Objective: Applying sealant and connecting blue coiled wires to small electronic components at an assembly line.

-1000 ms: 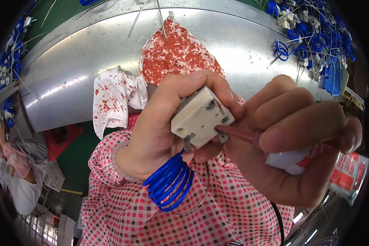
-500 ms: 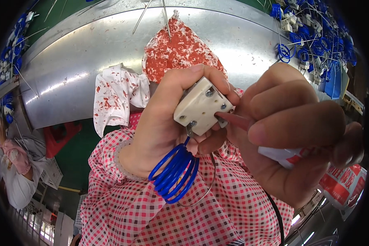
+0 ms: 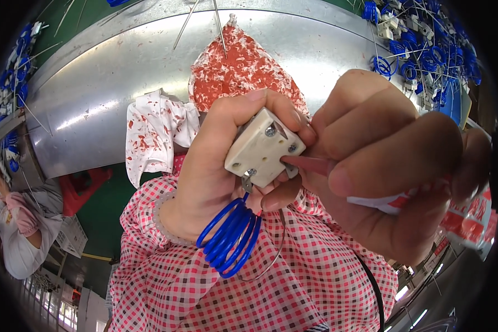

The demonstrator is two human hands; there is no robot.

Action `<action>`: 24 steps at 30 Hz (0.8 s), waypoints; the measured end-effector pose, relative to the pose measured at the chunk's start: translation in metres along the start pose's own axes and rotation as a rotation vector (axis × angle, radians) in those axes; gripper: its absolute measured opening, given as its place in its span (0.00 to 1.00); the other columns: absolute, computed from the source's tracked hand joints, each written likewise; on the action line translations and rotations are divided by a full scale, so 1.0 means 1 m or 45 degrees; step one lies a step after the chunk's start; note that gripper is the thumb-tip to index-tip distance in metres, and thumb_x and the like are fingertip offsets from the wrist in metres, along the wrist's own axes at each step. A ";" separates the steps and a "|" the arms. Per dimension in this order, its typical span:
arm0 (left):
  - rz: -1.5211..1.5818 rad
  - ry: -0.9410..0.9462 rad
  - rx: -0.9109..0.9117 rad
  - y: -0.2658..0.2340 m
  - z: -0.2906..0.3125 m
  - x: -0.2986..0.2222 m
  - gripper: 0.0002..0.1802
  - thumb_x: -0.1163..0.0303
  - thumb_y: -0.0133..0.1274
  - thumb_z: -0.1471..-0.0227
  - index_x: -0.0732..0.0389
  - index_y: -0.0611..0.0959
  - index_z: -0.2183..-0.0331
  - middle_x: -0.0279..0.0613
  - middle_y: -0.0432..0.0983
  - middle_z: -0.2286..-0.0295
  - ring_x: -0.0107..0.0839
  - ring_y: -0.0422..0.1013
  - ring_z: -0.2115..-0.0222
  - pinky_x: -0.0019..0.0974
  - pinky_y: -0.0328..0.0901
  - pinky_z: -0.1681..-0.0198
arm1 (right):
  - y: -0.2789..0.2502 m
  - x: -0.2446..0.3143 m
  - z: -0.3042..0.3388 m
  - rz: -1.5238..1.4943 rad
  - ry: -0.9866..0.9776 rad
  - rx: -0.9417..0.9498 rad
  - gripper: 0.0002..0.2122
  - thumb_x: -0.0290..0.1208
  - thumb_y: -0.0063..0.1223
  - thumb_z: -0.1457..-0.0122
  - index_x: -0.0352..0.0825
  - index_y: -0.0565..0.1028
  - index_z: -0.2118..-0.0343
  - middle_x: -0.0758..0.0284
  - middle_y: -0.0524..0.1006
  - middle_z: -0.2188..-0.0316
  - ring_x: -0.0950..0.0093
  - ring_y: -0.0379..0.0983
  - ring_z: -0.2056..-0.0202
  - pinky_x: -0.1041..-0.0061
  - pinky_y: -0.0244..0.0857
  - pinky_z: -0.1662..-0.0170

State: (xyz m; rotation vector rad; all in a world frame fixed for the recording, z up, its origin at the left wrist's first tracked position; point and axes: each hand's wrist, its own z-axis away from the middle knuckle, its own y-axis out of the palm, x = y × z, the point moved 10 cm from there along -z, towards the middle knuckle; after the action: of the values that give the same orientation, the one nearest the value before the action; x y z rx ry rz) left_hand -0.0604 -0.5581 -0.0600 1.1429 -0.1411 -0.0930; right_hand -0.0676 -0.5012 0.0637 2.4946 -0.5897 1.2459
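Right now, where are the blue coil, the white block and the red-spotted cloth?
Blue coil (image 3: 230, 238): head view, middle of its loops.
White block (image 3: 258, 150): head view, face with the screws.
Red-spotted cloth (image 3: 154, 128): head view, middle of its surface.

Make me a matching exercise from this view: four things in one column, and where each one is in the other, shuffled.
Things:
1. White block
2. Reddish nozzle
3. Blue coil
4. Red-stained white cloth

Places:
A. At the near edge of the metal table
B. Gripped in the right hand
C. Below the block, near the left wrist
D. Held in the left hand

Pairs: 1-D, 2-B, 3-C, 4-A
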 end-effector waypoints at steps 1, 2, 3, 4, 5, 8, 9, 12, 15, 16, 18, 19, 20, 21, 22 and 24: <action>-0.001 0.001 -0.002 0.005 0.001 -0.002 0.20 0.54 0.33 0.46 0.61 0.71 0.72 0.41 0.69 0.74 0.22 0.57 0.86 0.21 0.52 0.88 | -0.006 0.000 0.000 -0.016 0.005 -0.003 0.11 0.33 0.31 0.42 0.37 0.56 0.57 0.66 0.67 0.84 0.75 0.59 0.88 0.76 0.53 0.84; -0.036 -0.017 -0.148 0.001 0.003 -0.004 0.20 0.54 0.33 0.46 0.61 0.71 0.72 0.41 0.69 0.74 0.22 0.58 0.85 0.22 0.53 0.87 | -0.012 -0.001 0.000 -0.033 0.010 -0.005 0.11 0.33 0.31 0.42 0.37 0.56 0.57 0.66 0.67 0.84 0.75 0.59 0.89 0.77 0.53 0.85; -0.072 -0.039 -0.293 -0.006 0.005 -0.004 0.20 0.54 0.32 0.46 0.61 0.71 0.72 0.42 0.69 0.73 0.22 0.58 0.84 0.22 0.53 0.87 | -0.011 -0.006 0.000 -0.046 0.016 -0.010 0.11 0.33 0.31 0.42 0.37 0.56 0.57 0.66 0.66 0.84 0.75 0.58 0.89 0.77 0.52 0.85; -0.073 -0.042 -0.294 -0.006 0.004 -0.005 0.20 0.54 0.32 0.46 0.61 0.71 0.72 0.42 0.69 0.73 0.22 0.58 0.84 0.22 0.53 0.87 | -0.013 -0.006 0.001 -0.059 0.023 -0.015 0.11 0.33 0.31 0.42 0.37 0.56 0.57 0.66 0.66 0.84 0.75 0.58 0.89 0.77 0.52 0.85; -0.061 -0.082 -0.289 -0.007 0.003 -0.004 0.20 0.54 0.32 0.46 0.61 0.71 0.72 0.42 0.69 0.73 0.23 0.59 0.83 0.22 0.54 0.86 | -0.029 0.000 0.005 -0.073 0.029 -0.020 0.11 0.32 0.31 0.43 0.37 0.56 0.58 0.66 0.66 0.84 0.75 0.58 0.89 0.77 0.52 0.85; -0.061 -0.024 -0.131 -0.005 -0.001 0.000 0.20 0.55 0.32 0.46 0.61 0.70 0.71 0.43 0.69 0.73 0.24 0.60 0.82 0.23 0.55 0.86 | -0.018 -0.011 0.000 -0.112 0.039 -0.027 0.11 0.32 0.31 0.43 0.36 0.56 0.58 0.65 0.66 0.84 0.76 0.57 0.90 0.77 0.51 0.86; -0.068 0.069 0.014 0.000 -0.001 -0.004 0.20 0.55 0.32 0.45 0.61 0.70 0.71 0.43 0.69 0.73 0.24 0.60 0.82 0.24 0.55 0.85 | -0.012 -0.011 0.001 -0.126 0.045 -0.030 0.11 0.32 0.32 0.43 0.36 0.56 0.58 0.65 0.66 0.84 0.76 0.57 0.90 0.77 0.51 0.86; -0.078 0.087 0.034 0.000 0.000 -0.005 0.20 0.55 0.32 0.45 0.62 0.70 0.71 0.43 0.69 0.73 0.25 0.61 0.81 0.24 0.55 0.86 | -0.010 -0.019 0.000 -0.168 0.061 -0.040 0.11 0.31 0.32 0.43 0.36 0.56 0.58 0.65 0.66 0.85 0.76 0.56 0.90 0.78 0.51 0.86; -0.082 -0.009 -0.267 -0.008 0.001 -0.005 0.21 0.55 0.32 0.45 0.62 0.70 0.72 0.42 0.69 0.76 0.25 0.61 0.84 0.24 0.55 0.86 | -0.016 -0.033 -0.004 -0.207 0.075 -0.046 0.11 0.31 0.32 0.44 0.36 0.56 0.58 0.65 0.66 0.85 0.77 0.55 0.91 0.78 0.50 0.87; -0.084 -0.010 -0.266 -0.011 0.000 -0.003 0.21 0.55 0.32 0.45 0.62 0.70 0.72 0.42 0.69 0.76 0.25 0.61 0.84 0.24 0.55 0.86 | -0.013 -0.040 -0.006 -0.221 0.078 -0.048 0.11 0.30 0.32 0.44 0.36 0.56 0.59 0.65 0.66 0.85 0.77 0.55 0.91 0.78 0.50 0.87; -0.151 0.049 -0.056 -0.003 -0.004 -0.003 0.21 0.55 0.32 0.45 0.62 0.71 0.72 0.41 0.67 0.79 0.24 0.59 0.87 0.24 0.55 0.87 | -0.018 -0.037 -0.007 -0.258 0.081 -0.042 0.11 0.30 0.33 0.44 0.36 0.56 0.59 0.65 0.66 0.85 0.77 0.54 0.91 0.79 0.50 0.87; -0.154 0.062 -0.056 -0.002 -0.003 -0.005 0.21 0.55 0.32 0.45 0.62 0.71 0.72 0.41 0.67 0.79 0.24 0.59 0.87 0.24 0.55 0.87 | -0.019 -0.039 -0.008 -0.281 0.080 -0.035 0.11 0.30 0.33 0.44 0.35 0.56 0.59 0.65 0.66 0.86 0.77 0.54 0.91 0.79 0.50 0.87; -0.162 0.058 -0.097 -0.003 -0.002 -0.005 0.21 0.55 0.32 0.45 0.62 0.71 0.72 0.40 0.67 0.80 0.24 0.58 0.89 0.23 0.55 0.87 | -0.010 -0.037 -0.004 -0.304 0.079 -0.028 0.10 0.30 0.33 0.44 0.35 0.56 0.59 0.65 0.66 0.86 0.77 0.54 0.91 0.79 0.49 0.87; -0.165 0.046 -0.139 -0.005 -0.001 -0.003 0.21 0.55 0.32 0.45 0.62 0.71 0.72 0.40 0.67 0.81 0.23 0.57 0.90 0.23 0.54 0.87 | -0.011 -0.035 -0.003 -0.322 0.085 -0.025 0.10 0.29 0.33 0.44 0.35 0.56 0.59 0.64 0.66 0.86 0.78 0.54 0.91 0.79 0.49 0.88; -0.163 0.052 -0.139 -0.004 -0.001 -0.003 0.21 0.55 0.32 0.45 0.62 0.71 0.72 0.40 0.67 0.81 0.23 0.57 0.90 0.23 0.54 0.87 | -0.012 -0.033 -0.003 -0.341 0.091 -0.021 0.10 0.29 0.33 0.44 0.35 0.56 0.59 0.64 0.66 0.86 0.78 0.53 0.92 0.79 0.49 0.88; -0.222 0.105 -0.137 -0.004 -0.001 -0.007 0.20 0.56 0.31 0.45 0.63 0.71 0.71 0.40 0.67 0.80 0.23 0.57 0.88 0.23 0.54 0.86 | -0.006 -0.038 -0.006 -0.381 0.093 -0.009 0.10 0.29 0.33 0.44 0.35 0.56 0.59 0.64 0.66 0.86 0.78 0.53 0.92 0.79 0.49 0.88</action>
State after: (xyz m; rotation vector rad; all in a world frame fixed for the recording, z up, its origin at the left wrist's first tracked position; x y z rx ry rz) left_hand -0.0669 -0.5579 -0.0642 1.0485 0.0368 -0.2057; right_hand -0.0896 -0.4851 0.0357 2.4082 -0.1922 1.2085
